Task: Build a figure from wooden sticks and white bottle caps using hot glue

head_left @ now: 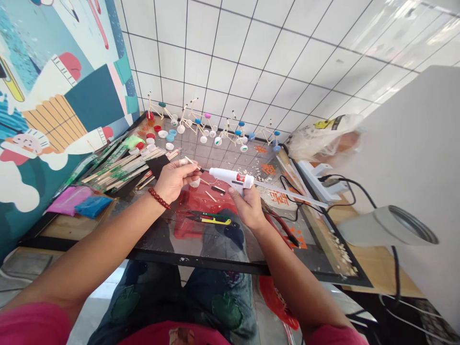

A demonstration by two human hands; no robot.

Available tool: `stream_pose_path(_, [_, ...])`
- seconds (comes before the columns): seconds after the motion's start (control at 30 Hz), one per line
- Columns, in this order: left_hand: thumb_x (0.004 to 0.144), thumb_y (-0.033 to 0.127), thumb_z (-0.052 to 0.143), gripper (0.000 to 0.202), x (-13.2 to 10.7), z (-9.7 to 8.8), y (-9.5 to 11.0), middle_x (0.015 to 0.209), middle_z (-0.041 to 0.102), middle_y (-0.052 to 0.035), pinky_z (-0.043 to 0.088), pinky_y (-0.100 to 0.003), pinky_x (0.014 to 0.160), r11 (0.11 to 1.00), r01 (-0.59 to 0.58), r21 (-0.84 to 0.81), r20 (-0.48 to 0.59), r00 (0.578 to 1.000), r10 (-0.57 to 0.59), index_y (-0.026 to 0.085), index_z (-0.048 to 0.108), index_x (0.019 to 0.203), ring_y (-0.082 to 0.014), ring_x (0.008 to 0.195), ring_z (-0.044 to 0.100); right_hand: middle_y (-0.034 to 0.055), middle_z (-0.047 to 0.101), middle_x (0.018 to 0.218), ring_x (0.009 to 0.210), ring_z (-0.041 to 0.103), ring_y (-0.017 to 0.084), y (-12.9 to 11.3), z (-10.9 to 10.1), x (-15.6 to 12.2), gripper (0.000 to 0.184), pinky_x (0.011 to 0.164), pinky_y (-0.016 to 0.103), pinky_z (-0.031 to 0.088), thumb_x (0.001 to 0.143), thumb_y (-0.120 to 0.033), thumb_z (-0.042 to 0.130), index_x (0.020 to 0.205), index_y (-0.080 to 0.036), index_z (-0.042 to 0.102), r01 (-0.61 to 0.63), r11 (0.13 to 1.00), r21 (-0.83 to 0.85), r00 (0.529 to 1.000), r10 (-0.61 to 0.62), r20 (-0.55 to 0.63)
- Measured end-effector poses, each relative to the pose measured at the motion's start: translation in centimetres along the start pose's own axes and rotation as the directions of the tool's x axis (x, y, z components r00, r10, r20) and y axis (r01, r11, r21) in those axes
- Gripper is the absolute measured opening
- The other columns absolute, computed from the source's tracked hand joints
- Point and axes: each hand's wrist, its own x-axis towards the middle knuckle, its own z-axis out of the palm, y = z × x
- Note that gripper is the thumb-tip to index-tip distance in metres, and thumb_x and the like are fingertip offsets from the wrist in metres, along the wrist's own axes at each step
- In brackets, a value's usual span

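My right hand [247, 205] grips a white hot glue gun [232, 178] by its handle, nozzle pointing left. My left hand [173, 178] pinches a thin wooden stick [193, 163] together with a white bottle cap [195, 182], right at the gun's nozzle tip. A red bead bracelet [158, 198] circles my left wrist. Both hands hover above a glass-topped table [215, 261].
Several stick-and-cap bicycle models [201, 125] stand along the tiled wall. A pile of chopsticks [125, 167], loose caps [160, 136], scissors [210, 219], red-handled pliers [282, 229], a power strip [318, 179] with cables, a grey lamp [386, 227] and a plastic bag [319, 136] surround the work spot.
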Motion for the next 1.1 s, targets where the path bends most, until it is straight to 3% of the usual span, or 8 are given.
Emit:
stream_pose_path(0.77, [0.061,0.017,0.083,0.020,0.2,-0.2,0.0,0.073,0.073,-0.0059,0.058,-0.025,0.066,0.999,-0.002,-0.052,-0.001,1.000,0.002,0.010,0.074,0.078,-0.0145,0.067,0.070,0.0097,0.074,0.100,0.096,0.069,0.028,-0.3,-0.1,0.2,0.036,0.094,0.044,0.053,0.092,-0.049,0.057,0.113,-0.021,0.066,-0.026,0.999,0.021,0.999,0.026,0.026])
stream_pose_path(0.97, [0.058,0.017,0.084,0.020,0.6,-0.4,0.1,0.075,0.071,-0.0031,0.053,-0.022,0.064,0.995,-0.066,-0.070,-0.089,0.994,0.060,0.012,0.072,0.073,-0.0107,0.067,0.064,0.0078,0.071,0.089,0.090,0.067,0.027,0.5,0.2,0.0,0.036,0.092,0.046,0.053,0.089,-0.053,0.060,0.103,-0.020,0.067,-0.070,0.997,0.041,0.992,0.074,-0.098])
stream_pose_path(1.1, [0.055,0.016,0.086,0.024,0.9,-0.4,0.4,0.072,0.068,0.0012,0.047,-0.020,0.059,0.987,-0.131,-0.097,-0.177,0.978,0.112,0.014,0.071,0.073,-0.0066,0.061,0.056,0.0089,0.073,0.097,0.089,0.066,0.024,1.4,0.1,0.9,0.036,0.092,0.044,0.052,0.087,-0.051,0.062,0.103,-0.019,0.065,-0.116,0.985,0.128,0.975,0.138,-0.177])
